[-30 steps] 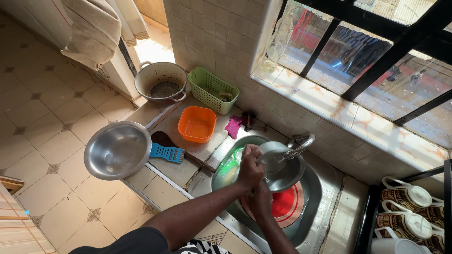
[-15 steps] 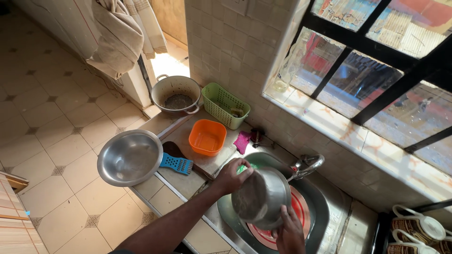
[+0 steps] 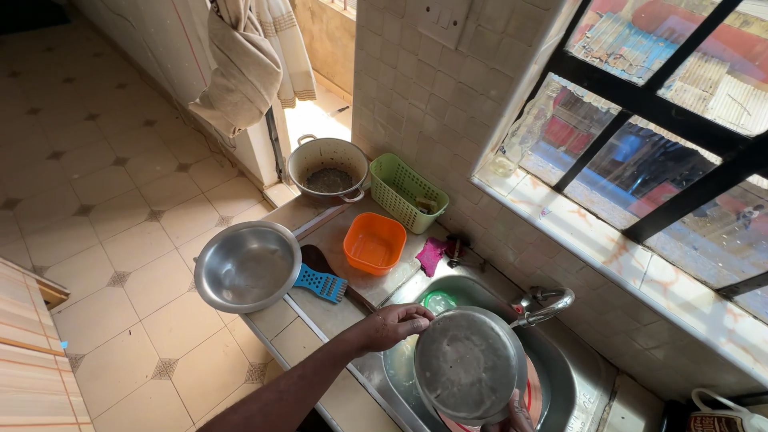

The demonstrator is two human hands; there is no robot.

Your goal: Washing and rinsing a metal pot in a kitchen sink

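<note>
A round shiny metal bowl is held over the steel sink at the lower middle of the frame. Its left rim is gripped by the left hand. Its bottom edge is touched by the right hand, mostly hidden, so its fingers cannot be told. A bigger metal bowl sits on the table at the left.

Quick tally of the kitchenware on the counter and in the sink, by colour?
Metal: 3: held bowl, counter bowl, pot
Green: 1: basket
Orange: 1: tub
Blue: 1: grater
Total: 6
</note>
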